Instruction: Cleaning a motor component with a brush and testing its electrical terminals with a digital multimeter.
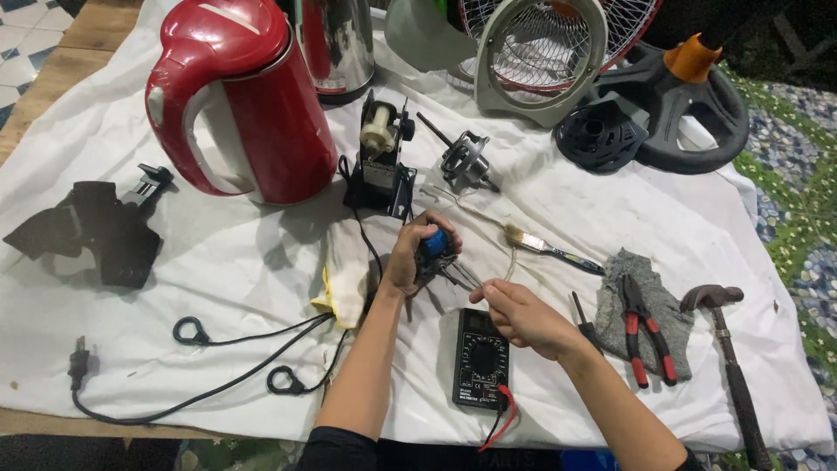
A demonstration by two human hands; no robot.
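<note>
Right at the middle of the white cloth (218, 288) spread over the desk, the left hand (417, 253) is curled tight around a small motor part with a blue body (433, 245), fingers wrapped over its top. The right hand (521, 316), just toward four o'clock of it, has thumb and fingertips pressed together on a thin wire or probe tip (475, 281) leading to that part (which one, I cannot tell from here). A black multimeter (480, 359) lies on the cloth under the right wrist, at six o'clock of the blue part, with a red lead (504, 417) trailing off its bottom. At eleven o'clock stands a red kettle (240, 96); a paintbrush (545, 246) lies at three o'clock. Red-handled pliers (643, 331) rest on a grey rag (619, 288) further right, with a hammer (732, 366) beside them. A black power cord (200, 384) loops at eight o'clock.
</note>
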